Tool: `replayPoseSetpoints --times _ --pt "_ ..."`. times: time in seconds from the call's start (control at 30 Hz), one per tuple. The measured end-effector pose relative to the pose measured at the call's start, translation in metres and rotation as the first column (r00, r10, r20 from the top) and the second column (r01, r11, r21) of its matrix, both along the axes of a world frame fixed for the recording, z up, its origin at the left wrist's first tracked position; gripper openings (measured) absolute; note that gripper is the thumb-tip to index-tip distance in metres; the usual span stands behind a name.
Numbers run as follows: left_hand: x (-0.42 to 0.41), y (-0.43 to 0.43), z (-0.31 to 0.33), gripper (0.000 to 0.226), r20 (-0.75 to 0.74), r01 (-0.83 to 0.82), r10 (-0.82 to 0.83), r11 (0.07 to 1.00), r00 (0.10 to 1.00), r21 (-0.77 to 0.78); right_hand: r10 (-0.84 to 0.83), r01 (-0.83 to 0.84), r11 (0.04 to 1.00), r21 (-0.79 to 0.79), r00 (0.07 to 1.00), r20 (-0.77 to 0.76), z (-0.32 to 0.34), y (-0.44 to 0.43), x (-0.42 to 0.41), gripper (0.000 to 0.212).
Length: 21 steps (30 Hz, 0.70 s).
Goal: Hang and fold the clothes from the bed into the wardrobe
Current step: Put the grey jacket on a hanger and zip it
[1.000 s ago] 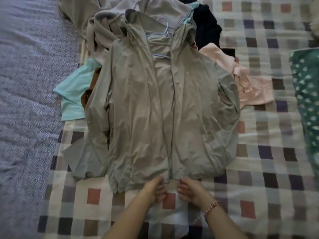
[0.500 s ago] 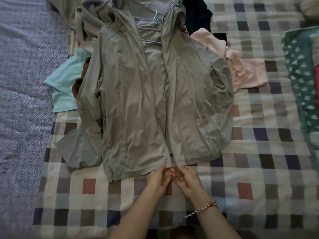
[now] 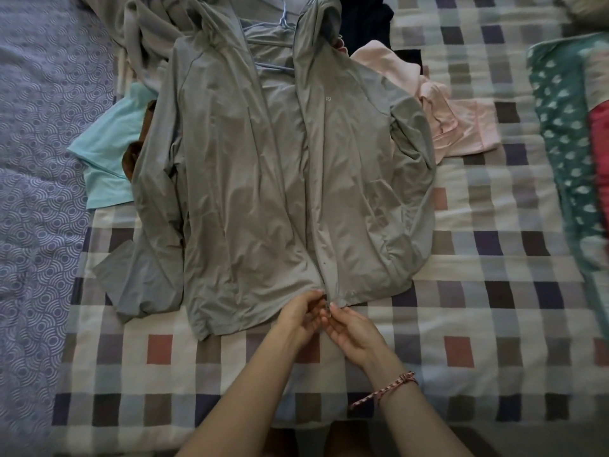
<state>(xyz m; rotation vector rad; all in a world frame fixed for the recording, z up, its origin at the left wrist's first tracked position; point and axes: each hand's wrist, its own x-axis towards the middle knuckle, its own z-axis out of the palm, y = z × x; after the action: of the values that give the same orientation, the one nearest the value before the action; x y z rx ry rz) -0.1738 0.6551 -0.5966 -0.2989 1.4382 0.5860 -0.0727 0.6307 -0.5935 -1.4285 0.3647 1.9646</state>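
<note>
A grey hooded zip jacket (image 3: 263,179) lies flat on the checked bedcover (image 3: 478,291), front side up, with a pale blue hanger (image 3: 280,21) inside its neck. My left hand (image 3: 301,313) pinches the bottom hem just left of the zip. My right hand (image 3: 349,328) pinches the hem at the foot of the zip from the right. The fingertips of both hands meet at the zip's lower end (image 3: 327,303). The jacket's front is unzipped above them.
More clothes lie under and around the jacket: a mint top (image 3: 105,153) at the left, a pink garment (image 3: 454,120) at the right, a dark one (image 3: 365,21) at the top. A teal patterned cloth (image 3: 560,133) lies along the right edge. A blue-patterned quilt (image 3: 39,192) covers the left.
Both hands have moved up from the bedcover below the hem and closed together on the bottom of the zip. The jacket has not shifted on the bed.
</note>
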Motion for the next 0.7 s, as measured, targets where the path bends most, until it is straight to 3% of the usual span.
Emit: replayPoseSetpoints --times 0.13,0.47,0.7 --pt "-0.001 0.003 0.003 0.016 0.004 0.032 -0.032 0.999 0.999 0.037 -0.018 0.018 1.0 -0.002 0.998 -0.058 0.0 0.0 0.003 0.016" --pt "0.002 -0.004 -0.002 0.013 -0.085 0.085 -0.082 0.996 0.993 0.03 -0.023 0.023 1.0 -0.009 1.0 -0.008 -0.002 -0.004 -0.001 0.017" --pt "0.001 -0.01 0.002 0.01 -0.044 0.062 -0.062 0.998 0.997 0.004 -0.018 0.018 1.0 -0.011 1.0 -0.022 -0.002 -0.006 -0.001 0.016"
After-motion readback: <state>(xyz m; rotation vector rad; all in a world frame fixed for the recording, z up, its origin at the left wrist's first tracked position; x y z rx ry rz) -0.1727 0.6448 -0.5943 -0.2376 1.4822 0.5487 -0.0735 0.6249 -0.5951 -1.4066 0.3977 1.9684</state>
